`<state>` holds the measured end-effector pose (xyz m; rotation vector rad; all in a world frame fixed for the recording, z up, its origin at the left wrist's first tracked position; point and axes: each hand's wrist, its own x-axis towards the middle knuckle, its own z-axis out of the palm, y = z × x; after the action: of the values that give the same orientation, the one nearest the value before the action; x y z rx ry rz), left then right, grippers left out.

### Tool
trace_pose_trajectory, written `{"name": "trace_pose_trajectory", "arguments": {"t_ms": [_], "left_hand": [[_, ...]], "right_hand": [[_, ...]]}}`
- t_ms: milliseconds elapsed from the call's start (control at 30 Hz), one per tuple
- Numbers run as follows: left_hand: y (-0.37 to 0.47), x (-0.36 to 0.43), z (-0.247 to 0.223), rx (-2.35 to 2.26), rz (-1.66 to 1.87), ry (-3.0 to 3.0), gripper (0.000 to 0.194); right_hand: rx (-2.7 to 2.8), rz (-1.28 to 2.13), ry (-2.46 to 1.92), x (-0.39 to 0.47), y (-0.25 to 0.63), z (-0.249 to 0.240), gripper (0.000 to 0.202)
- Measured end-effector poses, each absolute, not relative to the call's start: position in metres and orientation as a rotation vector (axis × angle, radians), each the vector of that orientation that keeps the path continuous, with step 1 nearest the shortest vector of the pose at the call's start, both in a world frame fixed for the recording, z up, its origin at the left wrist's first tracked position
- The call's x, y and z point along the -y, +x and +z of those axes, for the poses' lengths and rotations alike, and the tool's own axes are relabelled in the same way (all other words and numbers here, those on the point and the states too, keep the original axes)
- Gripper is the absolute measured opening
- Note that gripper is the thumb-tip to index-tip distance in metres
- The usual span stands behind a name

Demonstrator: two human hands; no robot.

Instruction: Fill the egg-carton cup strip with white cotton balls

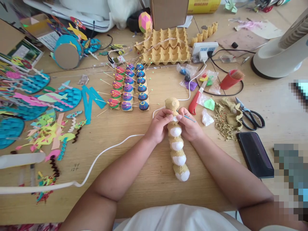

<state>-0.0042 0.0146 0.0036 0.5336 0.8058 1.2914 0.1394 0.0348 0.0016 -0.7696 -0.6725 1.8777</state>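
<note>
A strip of egg carton [177, 138] points away from me in the middle of the table, with several bumps partly covered in white clay [177, 146]. My left hand [160, 125] is closed on the strip's left side near its far end. My right hand [190, 126] is closed at the right side, a thin blue stick [190, 118] poking out between its fingers. Both hands' fingertips meet at the white patch on the second bump from the far end. The farthest bump [172, 103] is bare tan carton.
Rows of painted carton bumps [128, 87] with pins stand behind left. Right lie a red-handled knife [194, 102], bagged clay [207, 118], carton scraps [223, 120], scissors [251, 117] and a phone [255, 154]. A white cable [106, 149] crosses the left; paper cutouts [47, 133] lie beyond it.
</note>
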Motion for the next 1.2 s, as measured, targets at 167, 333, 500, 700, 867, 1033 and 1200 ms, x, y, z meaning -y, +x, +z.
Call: {"name": "trace_pose_trajectory", "arguments": {"t_ms": [167,333,500,700,867,1033,1200], "left_hand": [[-0.004,-0.014,0.002,-0.751,1.293,0.523,0.049],[-0.006,-0.014,0.002,-0.728,1.270,0.504,0.057],[-0.004,-0.017,0.002,-0.762,1.304,0.491,0.055],[-0.003,-0.018,0.001,-0.752,1.319,0.472,0.059],[-0.004,-0.017,-0.001,-0.714,1.314,0.523,0.061],[-0.005,-0.018,-0.002,-0.759,1.324,0.557,0.056],[-0.004,-0.018,-0.006,-0.805,1.370,0.606,0.055]], "right_hand": [[0.651,1.855,-0.785,-0.034,0.138,0.004,0.062],[0.607,1.898,-0.773,-0.035,0.139,0.003,0.068],[0.608,1.894,-0.747,-0.036,0.140,0.000,0.069],[0.647,1.871,-0.786,-0.035,0.139,0.006,0.071],[0.638,1.870,-0.781,-0.035,0.140,0.007,0.070],[0.655,1.859,-0.770,-0.035,0.140,0.008,0.071],[0.679,1.856,-0.774,-0.033,0.138,0.011,0.074]]}}
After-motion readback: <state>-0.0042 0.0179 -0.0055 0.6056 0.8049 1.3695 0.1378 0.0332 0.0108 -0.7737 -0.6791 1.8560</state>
